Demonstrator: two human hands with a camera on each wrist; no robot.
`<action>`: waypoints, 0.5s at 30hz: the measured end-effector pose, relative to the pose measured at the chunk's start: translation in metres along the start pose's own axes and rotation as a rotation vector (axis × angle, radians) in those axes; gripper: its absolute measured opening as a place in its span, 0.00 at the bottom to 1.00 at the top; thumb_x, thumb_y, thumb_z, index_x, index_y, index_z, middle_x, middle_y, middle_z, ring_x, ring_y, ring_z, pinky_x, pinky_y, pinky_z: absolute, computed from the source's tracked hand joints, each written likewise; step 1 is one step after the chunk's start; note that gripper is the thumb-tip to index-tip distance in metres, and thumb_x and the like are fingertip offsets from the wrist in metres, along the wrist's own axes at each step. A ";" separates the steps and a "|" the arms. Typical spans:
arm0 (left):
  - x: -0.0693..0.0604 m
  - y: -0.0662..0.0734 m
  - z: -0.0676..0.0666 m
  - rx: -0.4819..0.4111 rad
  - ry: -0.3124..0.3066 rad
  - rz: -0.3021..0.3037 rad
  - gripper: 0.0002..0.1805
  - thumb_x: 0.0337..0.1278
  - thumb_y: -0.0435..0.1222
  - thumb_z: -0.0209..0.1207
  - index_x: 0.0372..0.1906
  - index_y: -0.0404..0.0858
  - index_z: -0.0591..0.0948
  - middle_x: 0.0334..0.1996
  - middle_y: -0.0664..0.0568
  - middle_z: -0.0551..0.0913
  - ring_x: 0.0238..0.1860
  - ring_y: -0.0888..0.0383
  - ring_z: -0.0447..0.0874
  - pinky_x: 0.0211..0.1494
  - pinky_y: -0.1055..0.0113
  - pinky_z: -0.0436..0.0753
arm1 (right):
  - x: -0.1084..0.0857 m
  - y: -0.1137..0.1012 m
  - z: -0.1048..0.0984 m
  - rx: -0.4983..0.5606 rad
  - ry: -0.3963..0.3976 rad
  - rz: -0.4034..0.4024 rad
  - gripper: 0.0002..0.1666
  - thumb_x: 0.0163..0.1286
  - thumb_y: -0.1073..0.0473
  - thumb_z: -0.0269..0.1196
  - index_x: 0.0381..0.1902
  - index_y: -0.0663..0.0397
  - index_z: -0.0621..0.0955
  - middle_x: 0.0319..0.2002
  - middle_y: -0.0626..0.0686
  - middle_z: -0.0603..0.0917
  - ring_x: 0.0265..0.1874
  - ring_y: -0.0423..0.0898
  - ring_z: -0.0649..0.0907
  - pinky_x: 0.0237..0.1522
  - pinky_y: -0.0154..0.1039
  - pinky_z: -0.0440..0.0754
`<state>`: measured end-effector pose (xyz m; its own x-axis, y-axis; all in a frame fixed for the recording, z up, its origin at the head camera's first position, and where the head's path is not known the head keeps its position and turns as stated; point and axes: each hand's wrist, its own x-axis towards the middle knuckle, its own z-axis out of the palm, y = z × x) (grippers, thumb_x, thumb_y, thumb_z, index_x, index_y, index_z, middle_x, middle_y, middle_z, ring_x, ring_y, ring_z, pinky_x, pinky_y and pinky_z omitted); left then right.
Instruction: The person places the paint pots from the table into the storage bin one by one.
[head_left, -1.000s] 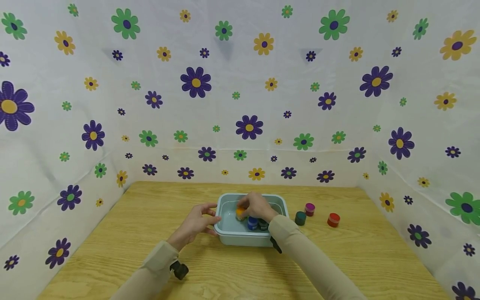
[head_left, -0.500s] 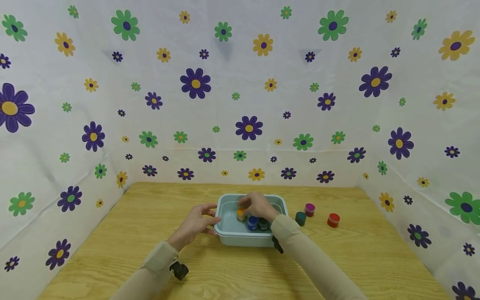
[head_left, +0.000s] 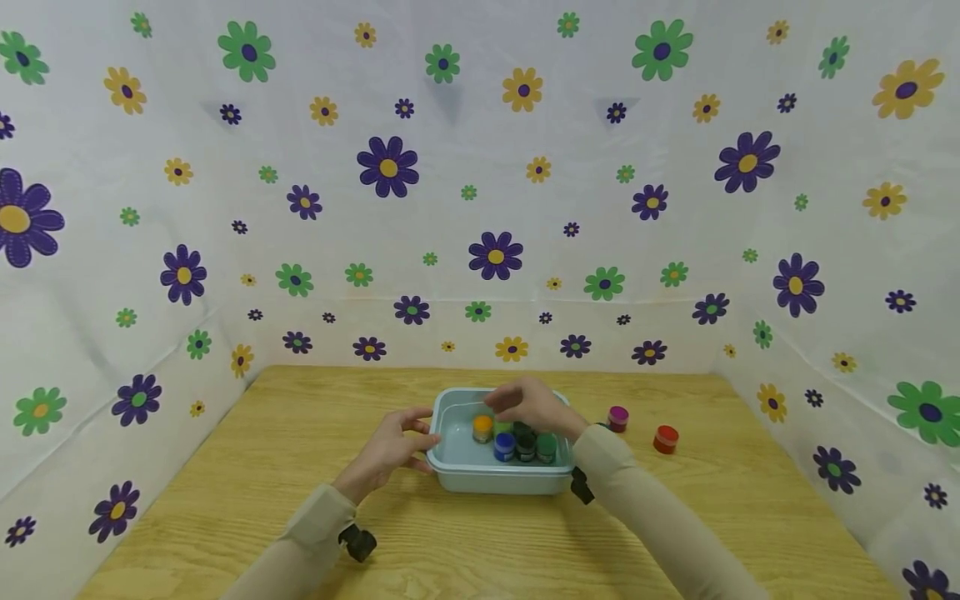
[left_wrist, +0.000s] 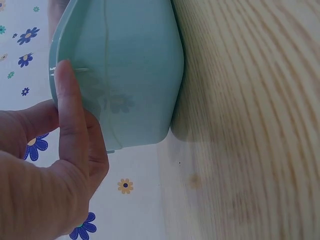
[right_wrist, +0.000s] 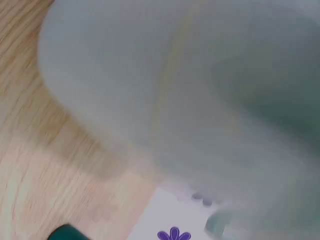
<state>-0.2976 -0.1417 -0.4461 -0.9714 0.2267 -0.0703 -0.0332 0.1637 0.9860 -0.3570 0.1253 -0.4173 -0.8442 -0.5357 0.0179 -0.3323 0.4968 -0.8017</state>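
Note:
A light blue tub (head_left: 495,482) stands on the table, and my left hand (head_left: 386,452) holds its left rim. In the left wrist view the fingers of the left hand (left_wrist: 70,150) lie on the tub wall (left_wrist: 135,75). Over the tub's back right part is my right hand (head_left: 536,406), holding nothing that I can see. Inside the tub are an orange-lidded jar (head_left: 483,429), a blue jar (head_left: 504,447), a dark jar (head_left: 526,447), a green jar (head_left: 546,448) and a light green one (head_left: 502,427), partly hidden. The right wrist view shows the tub (right_wrist: 110,65) blurred, without the hand.
On the wooden table (head_left: 315,433), right of the tub, stand a magenta jar (head_left: 618,418) and a red jar (head_left: 666,439). A dark teal jar (right_wrist: 67,233) is mostly hidden by the right sleeve in the head view. Flowered cloth (head_left: 450,208) surrounds the table.
My right hand has let go of the orange-lidded jar and moved right and up, uncovering the green jars in the tub. The left hand keeps its place on the rim.

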 end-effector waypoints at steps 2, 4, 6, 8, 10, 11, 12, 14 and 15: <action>0.000 0.000 0.000 -0.001 0.002 -0.002 0.30 0.60 0.28 0.63 0.68 0.32 0.70 0.44 0.40 0.74 0.35 0.48 0.83 0.32 0.54 0.89 | -0.002 0.002 -0.005 0.009 -0.026 -0.012 0.19 0.67 0.67 0.63 0.56 0.61 0.81 0.54 0.60 0.84 0.51 0.50 0.84 0.57 0.45 0.83; 0.000 -0.001 -0.001 -0.002 0.001 -0.005 0.30 0.59 0.28 0.63 0.68 0.33 0.70 0.44 0.40 0.74 0.35 0.49 0.83 0.32 0.55 0.89 | -0.005 0.004 -0.010 0.023 -0.044 -0.021 0.20 0.67 0.67 0.64 0.57 0.62 0.81 0.55 0.61 0.83 0.52 0.51 0.84 0.57 0.45 0.83; 0.000 -0.002 -0.001 -0.001 -0.002 -0.006 0.31 0.60 0.28 0.63 0.68 0.32 0.70 0.44 0.40 0.73 0.35 0.50 0.83 0.32 0.55 0.89 | -0.008 0.006 -0.015 0.051 -0.051 -0.030 0.21 0.67 0.67 0.64 0.57 0.64 0.80 0.55 0.64 0.83 0.52 0.52 0.84 0.57 0.45 0.83; 0.001 -0.003 -0.001 -0.004 -0.004 -0.011 0.31 0.60 0.28 0.63 0.68 0.33 0.70 0.44 0.40 0.73 0.35 0.50 0.83 0.32 0.56 0.90 | -0.012 0.006 -0.022 0.078 -0.051 -0.037 0.22 0.67 0.67 0.64 0.58 0.66 0.79 0.56 0.66 0.82 0.53 0.53 0.84 0.58 0.45 0.83; 0.001 -0.003 -0.002 -0.003 -0.004 -0.009 0.31 0.60 0.28 0.63 0.68 0.32 0.70 0.44 0.40 0.73 0.35 0.51 0.83 0.32 0.57 0.90 | -0.016 0.008 -0.028 0.094 -0.043 -0.053 0.23 0.67 0.67 0.64 0.59 0.67 0.78 0.56 0.67 0.81 0.54 0.55 0.84 0.58 0.45 0.83; 0.001 -0.003 -0.002 -0.005 -0.003 -0.009 0.31 0.60 0.29 0.63 0.68 0.33 0.70 0.44 0.40 0.74 0.35 0.51 0.83 0.32 0.58 0.90 | -0.018 0.009 -0.032 0.101 -0.036 -0.063 0.23 0.67 0.67 0.64 0.60 0.68 0.77 0.56 0.67 0.81 0.54 0.55 0.84 0.58 0.46 0.83; 0.002 -0.003 -0.002 -0.004 -0.003 -0.009 0.31 0.60 0.29 0.63 0.68 0.33 0.69 0.44 0.40 0.74 0.35 0.51 0.83 0.31 0.58 0.89 | -0.020 0.009 -0.035 0.104 -0.027 -0.067 0.24 0.67 0.67 0.64 0.60 0.67 0.77 0.56 0.67 0.81 0.55 0.56 0.83 0.58 0.46 0.83; 0.001 -0.002 -0.002 -0.003 -0.003 -0.011 0.31 0.60 0.29 0.63 0.68 0.33 0.69 0.44 0.40 0.74 0.36 0.50 0.83 0.31 0.58 0.89 | -0.025 0.013 -0.042 0.104 -0.010 -0.083 0.24 0.67 0.65 0.65 0.60 0.66 0.78 0.56 0.66 0.81 0.55 0.56 0.83 0.57 0.45 0.83; 0.001 -0.002 -0.002 -0.003 -0.001 -0.013 0.31 0.60 0.29 0.63 0.68 0.33 0.69 0.44 0.40 0.74 0.36 0.49 0.83 0.31 0.58 0.89 | -0.028 0.016 -0.045 0.109 -0.003 -0.086 0.24 0.67 0.65 0.65 0.60 0.65 0.78 0.56 0.66 0.82 0.55 0.56 0.83 0.57 0.45 0.83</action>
<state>-0.2990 -0.1439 -0.4479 -0.9706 0.2257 -0.0837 -0.0468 0.1640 0.9853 -0.3577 0.1786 -0.4034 -0.8134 -0.5750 0.0876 -0.3556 0.3724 -0.8573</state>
